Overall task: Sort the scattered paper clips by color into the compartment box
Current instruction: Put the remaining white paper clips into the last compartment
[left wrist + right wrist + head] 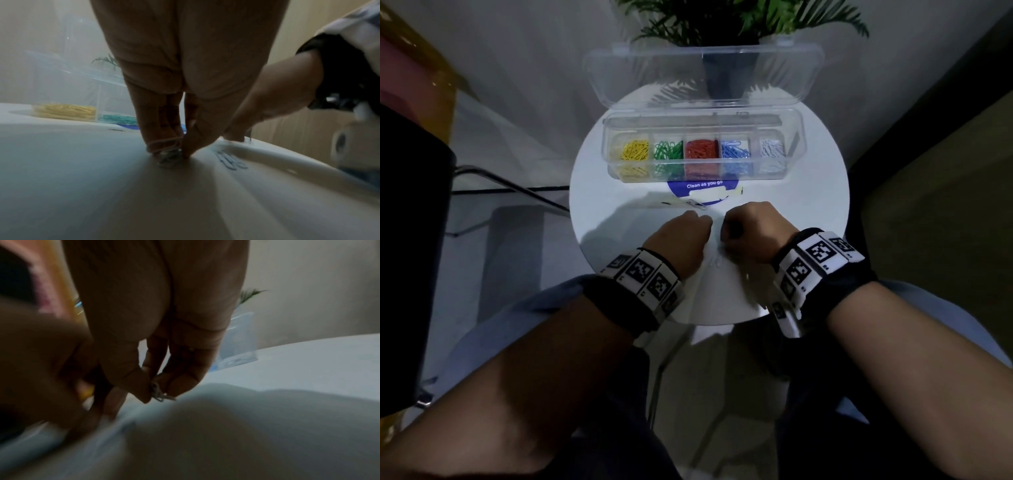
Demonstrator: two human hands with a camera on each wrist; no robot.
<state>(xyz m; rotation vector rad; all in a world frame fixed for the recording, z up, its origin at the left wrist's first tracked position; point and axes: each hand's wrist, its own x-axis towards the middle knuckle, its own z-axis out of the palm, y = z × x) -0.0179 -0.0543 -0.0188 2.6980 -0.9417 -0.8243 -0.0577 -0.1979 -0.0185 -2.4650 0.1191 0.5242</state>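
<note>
Both hands low on the round white desk (808, 192), near its front edge. Left hand (681, 236) fingers (164, 129) curled, pinching pale paper clips (166, 149) against the surface; right hand (751, 229) nipping a small pale clip (160, 394) between thumb and fingertip. Best to lift straight up, pinch kept firm (clips slide easily), then across to the white end compartment of the clear plastic compartment box (702, 152), well beyond the hands. A few clips (693, 204) left by the blue sticker (703, 186).

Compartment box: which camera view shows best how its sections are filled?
The head view. It looks down into the open compartment box and shows yellow, green, red, blue and white clips, each colour in its own section. The left wrist view catches only its blurred yellow and green end; the right wrist view shows just a hazy clear corner.
</note>
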